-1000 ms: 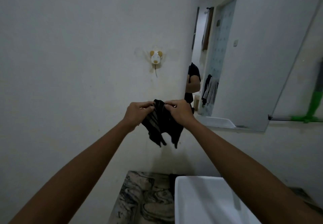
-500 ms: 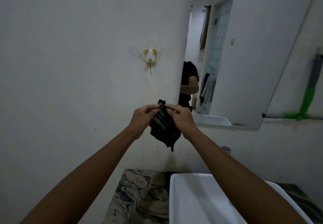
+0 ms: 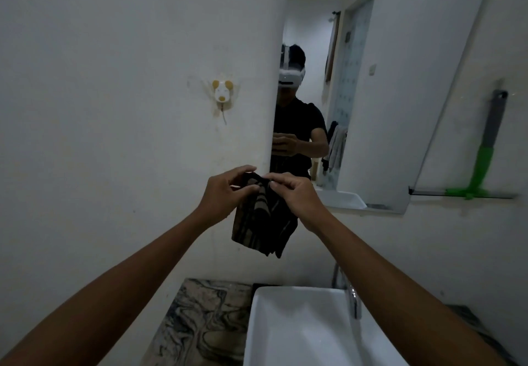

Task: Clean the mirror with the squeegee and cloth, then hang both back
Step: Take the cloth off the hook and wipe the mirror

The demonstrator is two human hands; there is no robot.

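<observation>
A dark striped cloth (image 3: 264, 223) hangs from its top edge, pinched between my left hand (image 3: 225, 191) and my right hand (image 3: 294, 191), in front of the wall just left of the mirror (image 3: 371, 94). Above and to the left of my hands, an animal-shaped white and yellow hook (image 3: 223, 94) is stuck to the wall with nothing hanging on it. A squeegee (image 3: 485, 148) with a grey and green handle hangs on the wall to the right of the mirror, blade down.
A white basin (image 3: 300, 328) with a chrome tap (image 3: 353, 300) sits below my arms. A marbled countertop (image 3: 200, 323) lies left of it. The mirror reflects a person in a dark shirt and a doorway.
The view has swung right and down, bringing more of the mirror and basin into sight. My hands have dropped slightly with the cloth, which now hangs longer and flatter.
</observation>
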